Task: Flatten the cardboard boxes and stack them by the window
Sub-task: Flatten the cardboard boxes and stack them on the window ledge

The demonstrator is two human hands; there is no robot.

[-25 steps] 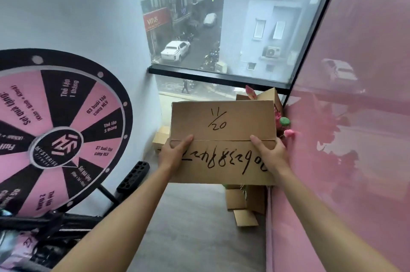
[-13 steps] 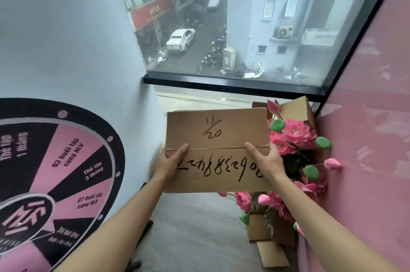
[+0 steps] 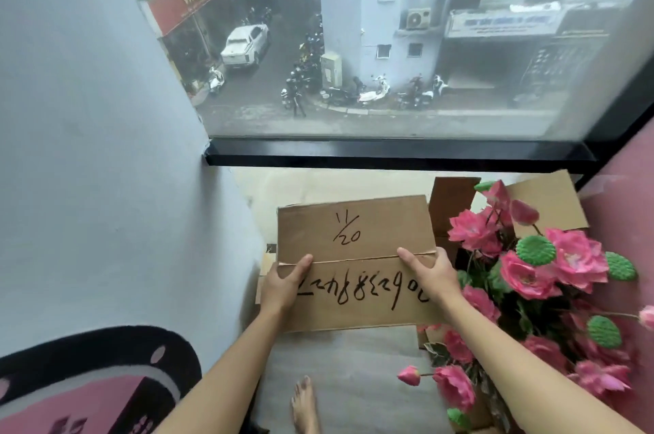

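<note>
A flattened brown cardboard box (image 3: 357, 239) with black handwritten numbers is held flat in front of me, low above the floor near the window (image 3: 389, 44). My left hand (image 3: 283, 283) grips its left edge, thumb on top along the centre fold. On the right edge, my right hand (image 3: 430, 274) holds it the same way. More cardboard (image 3: 263, 265) peeks out beneath its left side, against the wall below the window.
An open cardboard box (image 3: 545, 203) with pink artificial flowers (image 3: 527, 270) stands at the right by the pink wall. A white wall (image 3: 88, 150) and a pink-and-black prize wheel (image 3: 88, 391) are at the left. My bare foot (image 3: 304, 405) is on the grey floor.
I have stepped closer to the window and the view tilted down. The flattened box, still held in both hands, has moved lower, toward the floor below the window.
</note>
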